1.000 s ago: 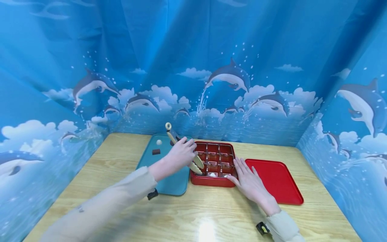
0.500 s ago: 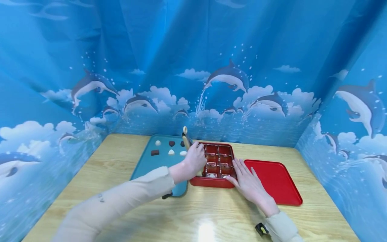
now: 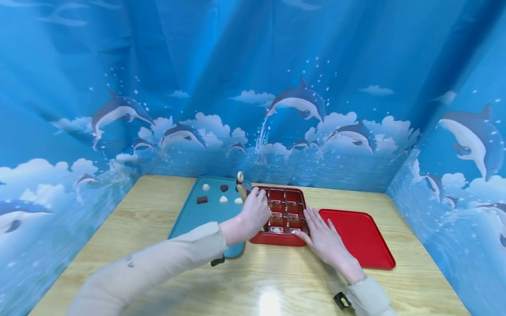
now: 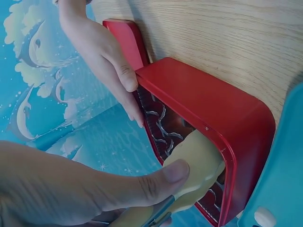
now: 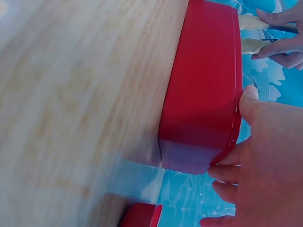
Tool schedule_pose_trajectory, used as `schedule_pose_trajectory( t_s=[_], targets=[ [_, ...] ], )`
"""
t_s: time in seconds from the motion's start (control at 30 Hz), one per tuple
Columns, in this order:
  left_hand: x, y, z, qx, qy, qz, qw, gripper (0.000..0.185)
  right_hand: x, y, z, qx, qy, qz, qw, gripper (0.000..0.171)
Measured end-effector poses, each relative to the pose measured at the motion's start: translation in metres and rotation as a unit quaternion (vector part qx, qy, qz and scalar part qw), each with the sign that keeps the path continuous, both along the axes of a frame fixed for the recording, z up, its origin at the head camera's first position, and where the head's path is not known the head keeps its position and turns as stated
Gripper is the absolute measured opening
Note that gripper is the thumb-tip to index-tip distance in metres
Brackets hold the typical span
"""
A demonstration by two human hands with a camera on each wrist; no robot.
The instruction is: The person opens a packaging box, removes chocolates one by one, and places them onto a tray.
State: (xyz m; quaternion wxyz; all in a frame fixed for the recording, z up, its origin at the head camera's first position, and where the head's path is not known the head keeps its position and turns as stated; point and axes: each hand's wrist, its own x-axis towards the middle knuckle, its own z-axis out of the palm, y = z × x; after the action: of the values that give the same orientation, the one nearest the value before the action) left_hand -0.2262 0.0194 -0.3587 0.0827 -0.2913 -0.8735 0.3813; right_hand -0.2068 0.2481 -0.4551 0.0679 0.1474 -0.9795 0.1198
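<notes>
My left hand [image 3: 254, 213] grips a pair of tongs [image 3: 241, 188] with cream jaws, pointing down into the near-left part of the red box [image 3: 276, 239]. In the right wrist view the two tong arms [image 5: 253, 22] stand apart above the rim; the box wall hides their tips. A clear divider [image 3: 278, 206] splits the box into compartments. White pieces [image 3: 276, 230] lie in the front row; whether one sits under the tongs is hidden. My right hand [image 3: 326, 243] rests along the box's right side, fingers straight, thumb on the near rim.
Left of the box a teal tray [image 3: 193, 226] carries several small chocolate-like pieces, among them a brown rectangle [image 3: 202, 200] and a white round one [image 3: 206, 187]. To the right lies a red lid-like tray [image 3: 359, 241]. A dolphin-printed curtain [image 3: 253, 87] closes off the back.
My left hand has moved right over the box's left edge, and the tongs have turned more upright, uncovering pieces on the teal tray. My right hand has stayed in place.
</notes>
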Motion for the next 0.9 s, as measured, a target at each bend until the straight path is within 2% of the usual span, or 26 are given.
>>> schedule_pose_trajectory(
  t_s=[0.23, 0.47, 0.53, 0.63, 0.77, 0.9],
  targets=[
    [0.002, 0.001, -0.003, 0.008, 0.006, -0.003, 0.9999, 0.018, 0.001, 0.000, -0.001, 0.000, -0.005, 0.000, 1.000, 0.081],
    [-0.011, 0.003, -0.008, 0.014, -0.006, -0.006, 0.9999, 0.016, 0.000, -0.001, 0.000, 0.000, 0.000, 0.001, 1.000, 0.079],
    [-0.014, 0.000, -0.010, 0.023, -0.002, -0.017, 0.9996, 0.016, 0.000, -0.001, 0.000, 0.001, 0.001, 0.001, 1.000, 0.078],
    [-0.016, -0.010, -0.013, 0.055, 0.022, -0.048, 0.9971, 0.016, 0.000, -0.002, 0.000, 0.003, 0.001, 0.003, 1.000, 0.079],
    [-0.014, -0.028, -0.015, 0.109, 0.066, -0.099, 0.9869, 0.018, 0.000, -0.001, 0.000, 0.004, -0.001, 0.000, 1.000, 0.080],
    [-0.011, -0.045, -0.012, 0.147, 0.083, -0.125, 0.9778, 0.011, 0.001, 0.000, 0.001, 0.001, -0.005, -0.002, 1.000, 0.081]
  ],
)
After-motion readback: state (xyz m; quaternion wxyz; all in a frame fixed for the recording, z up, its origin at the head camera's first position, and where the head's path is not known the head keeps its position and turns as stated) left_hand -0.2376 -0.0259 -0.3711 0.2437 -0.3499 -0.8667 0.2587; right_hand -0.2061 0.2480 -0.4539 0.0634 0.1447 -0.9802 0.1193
